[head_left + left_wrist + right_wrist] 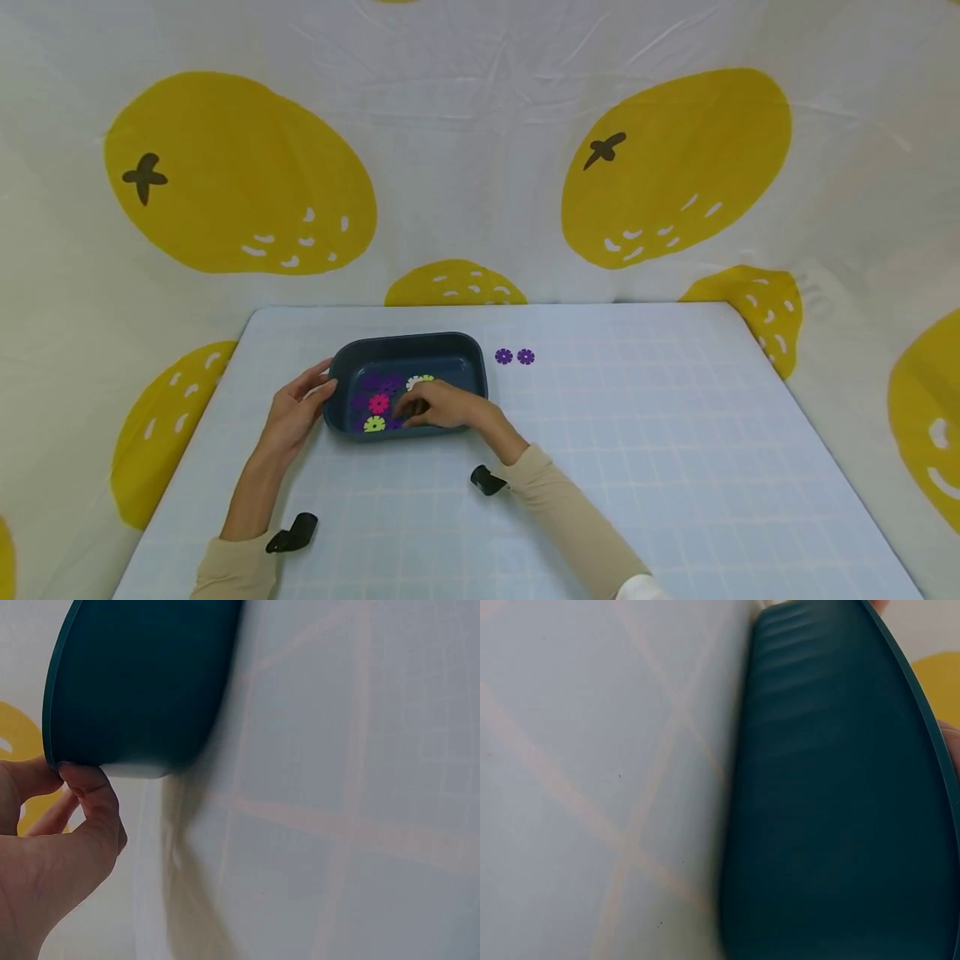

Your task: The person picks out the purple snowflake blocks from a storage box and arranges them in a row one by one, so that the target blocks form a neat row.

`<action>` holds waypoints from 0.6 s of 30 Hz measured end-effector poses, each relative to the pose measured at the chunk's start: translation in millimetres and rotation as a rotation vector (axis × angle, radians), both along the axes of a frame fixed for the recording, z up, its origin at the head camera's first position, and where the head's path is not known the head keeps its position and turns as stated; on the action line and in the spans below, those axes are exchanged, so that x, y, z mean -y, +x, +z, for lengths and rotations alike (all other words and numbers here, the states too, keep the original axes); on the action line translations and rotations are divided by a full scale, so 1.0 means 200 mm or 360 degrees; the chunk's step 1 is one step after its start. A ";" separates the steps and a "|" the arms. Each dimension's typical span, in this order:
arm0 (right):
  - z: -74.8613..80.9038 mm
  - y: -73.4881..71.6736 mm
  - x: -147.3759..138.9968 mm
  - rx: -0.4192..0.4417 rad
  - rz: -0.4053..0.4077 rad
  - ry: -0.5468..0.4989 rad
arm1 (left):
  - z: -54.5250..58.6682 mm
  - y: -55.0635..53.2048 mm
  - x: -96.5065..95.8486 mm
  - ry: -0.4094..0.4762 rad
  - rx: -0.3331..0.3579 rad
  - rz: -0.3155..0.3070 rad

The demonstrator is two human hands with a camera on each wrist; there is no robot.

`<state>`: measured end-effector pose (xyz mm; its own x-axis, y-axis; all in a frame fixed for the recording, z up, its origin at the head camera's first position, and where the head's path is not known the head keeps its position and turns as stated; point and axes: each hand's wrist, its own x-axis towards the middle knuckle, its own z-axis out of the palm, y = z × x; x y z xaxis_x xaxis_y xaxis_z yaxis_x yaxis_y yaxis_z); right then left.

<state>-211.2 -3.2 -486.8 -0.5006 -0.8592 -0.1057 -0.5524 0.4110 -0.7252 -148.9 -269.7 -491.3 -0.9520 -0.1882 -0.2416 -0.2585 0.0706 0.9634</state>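
Observation:
A dark teal tub (463,371) stands on the table, left of the middle. My left hand (291,417) holds its left end; in the left wrist view, thumb and fingers pinch the rim of the tub (142,690). Over the front wall my right hand (448,406) reaches inside, its fingers bent downward among small notched discs. Near those fingertips are a pink disc (379,403) and a yellow-green disc (374,424). Several purple discs (388,383) and a white disc (414,382) lie farther back. Whether the right fingertips pinch a disc is hidden; the tub's wall (840,787) blocks the right wrist view.
Two purple discs, a left one (503,357) and a right one (526,357), lie side by side just right of the tub. A pale checked cloth covers the table (675,433). Behind it hangs a white curtain (465,150) with yellow fruit prints.

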 end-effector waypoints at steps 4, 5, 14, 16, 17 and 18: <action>0.00 0.00 0.00 0.0026 -0.0010 -0.0008 | -0.01 0.00 0.00 -0.0012 0.0001 0.0003; -0.01 0.00 0.00 0.0027 -0.0011 -0.0010 | -0.01 0.00 0.00 -0.0013 0.0000 0.0001; 0.00 0.00 0.00 0.0065 -0.0024 -0.0022 | 0.00 0.00 0.00 -0.0023 0.0027 0.0000; 0.00 0.00 0.00 0.0087 -0.0035 -0.0033 | 0.00 0.00 0.00 -0.0029 0.0028 0.0000; 0.00 0.00 0.00 0.0094 -0.0042 -0.0038 | 0.00 0.00 0.00 -0.0030 0.0027 -0.0002; 0.00 0.00 0.00 0.0099 -0.0053 -0.0044 | 0.00 0.00 0.00 -0.0031 0.0027 -0.0002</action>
